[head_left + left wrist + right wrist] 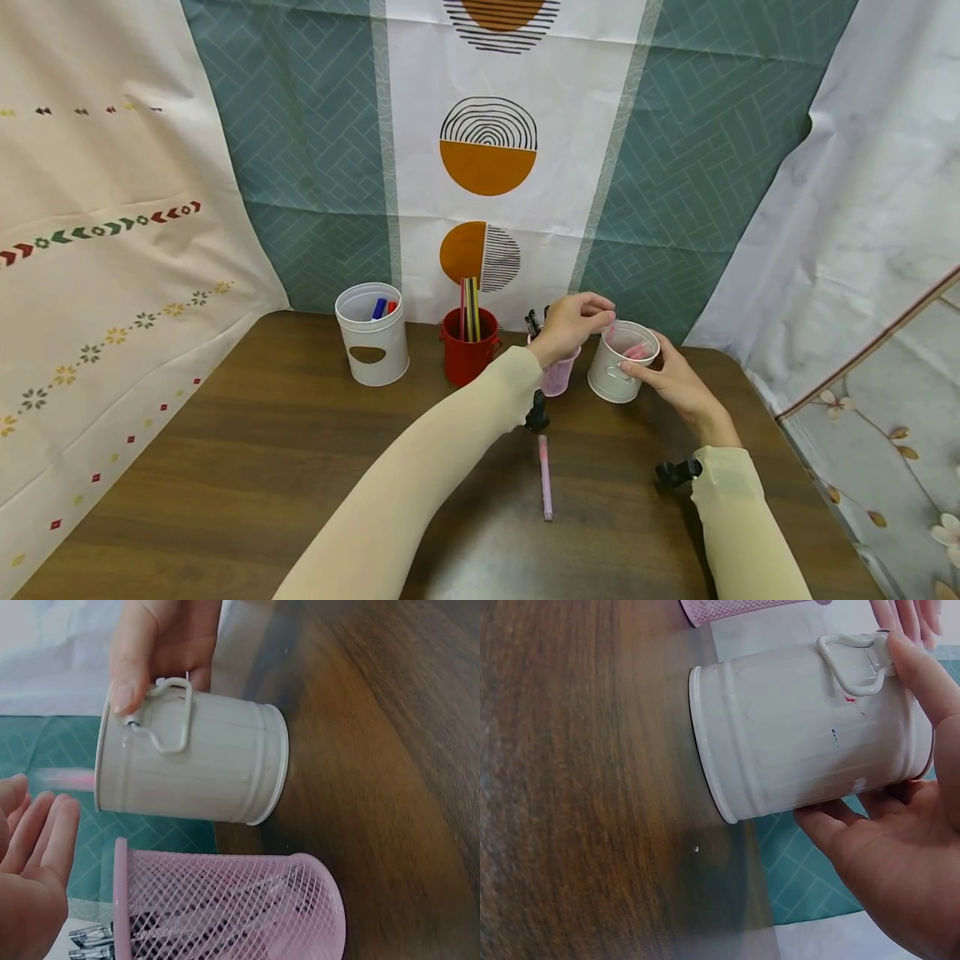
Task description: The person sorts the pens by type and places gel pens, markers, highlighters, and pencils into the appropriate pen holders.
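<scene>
My right hand grips a small white metal bucket by its side, thumb near the wire handle at the rim and fingers around the back. The bucket stands on the table and has pink pens inside. Over its mouth is my left hand, fingers loosely extended. A blurred pink pen is just beyond those fingertips, its lower end at the rim. Beside the bucket stands a pink mesh cup holding black pens, partly hidden by my left hand in the head view.
A slim pink pen lies on the brown table in front of the cups. Farther left stand a red bucket with pencils and a tall white container with blue and red markers. Patterned cloths hang behind the table.
</scene>
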`<state>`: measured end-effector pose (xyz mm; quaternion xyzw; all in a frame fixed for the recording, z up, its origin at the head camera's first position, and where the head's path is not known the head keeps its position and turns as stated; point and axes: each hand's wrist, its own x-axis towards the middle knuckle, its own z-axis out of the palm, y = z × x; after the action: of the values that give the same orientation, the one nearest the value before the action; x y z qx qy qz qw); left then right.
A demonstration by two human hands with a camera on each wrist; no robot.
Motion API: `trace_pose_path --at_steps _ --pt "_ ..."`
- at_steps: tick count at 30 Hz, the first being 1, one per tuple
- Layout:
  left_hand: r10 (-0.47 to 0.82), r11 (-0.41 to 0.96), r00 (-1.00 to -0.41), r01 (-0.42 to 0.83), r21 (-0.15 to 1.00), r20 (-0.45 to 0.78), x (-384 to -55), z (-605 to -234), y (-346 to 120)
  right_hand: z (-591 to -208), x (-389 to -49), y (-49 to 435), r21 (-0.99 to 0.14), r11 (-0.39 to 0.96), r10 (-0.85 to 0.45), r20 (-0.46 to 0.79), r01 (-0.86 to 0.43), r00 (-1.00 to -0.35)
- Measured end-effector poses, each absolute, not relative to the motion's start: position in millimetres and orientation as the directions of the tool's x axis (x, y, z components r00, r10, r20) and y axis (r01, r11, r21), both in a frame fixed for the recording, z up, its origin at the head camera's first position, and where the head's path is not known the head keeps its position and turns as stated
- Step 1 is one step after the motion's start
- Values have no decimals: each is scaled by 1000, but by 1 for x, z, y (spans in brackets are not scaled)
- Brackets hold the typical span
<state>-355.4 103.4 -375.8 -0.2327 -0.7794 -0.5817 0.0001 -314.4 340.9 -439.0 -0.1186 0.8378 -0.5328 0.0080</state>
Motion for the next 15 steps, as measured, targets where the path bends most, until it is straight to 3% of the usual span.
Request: trace_pose_path --at_steps 15 --pt "443 333 -847 459 824 293 -324 -364 60 -441 -315 340 -915 358 -225 110 -187 -968"
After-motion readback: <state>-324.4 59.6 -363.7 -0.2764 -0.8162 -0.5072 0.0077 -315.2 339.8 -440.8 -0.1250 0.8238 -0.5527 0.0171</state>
